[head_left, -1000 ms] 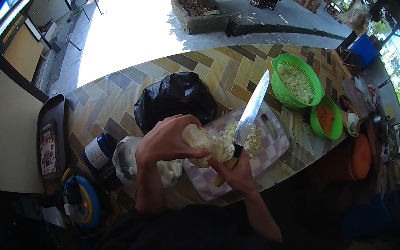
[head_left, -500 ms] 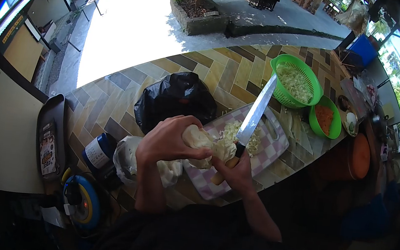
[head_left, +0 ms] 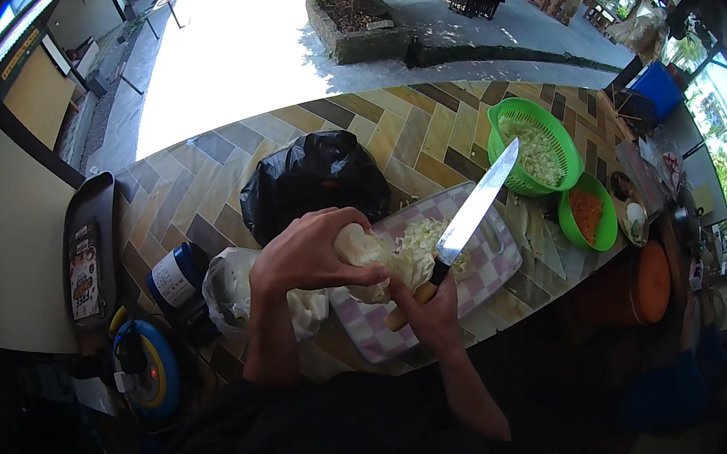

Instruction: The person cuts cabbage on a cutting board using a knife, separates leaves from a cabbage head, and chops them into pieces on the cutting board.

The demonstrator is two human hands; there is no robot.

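Observation:
My left hand (head_left: pixel 306 252) is wrapped round a pale cabbage (head_left: pixel 359 248) held above the checkered cutting board (head_left: pixel 499 261). In my right hand (head_left: pixel 437 314) is a kitchen knife (head_left: pixel 477 206), gripped by its wooden handle, the blade pointing up and away to the right. The right thumb reaches the cabbage's loose leaf edge; whether it pinches a leaf is hard to see. Chopped cabbage (head_left: pixel 423 233) lies on the board under and behind the hands.
Behind the hands sits a black plastic bag (head_left: pixel 315 182); a clear bag (head_left: pixel 228 288) with pale contents is at left. A green colander (head_left: pixel 578 165) holds shredded cabbage, and a green bowl (head_left: pixel 600 239) holds orange shreds. A blue-lidded container (head_left: pixel 176 278) stands left.
The knife has swung slightly to the right, its tip now lower beside the colander. My right thumb has shifted a little at the leaf edge; the left hand keeps its hold.

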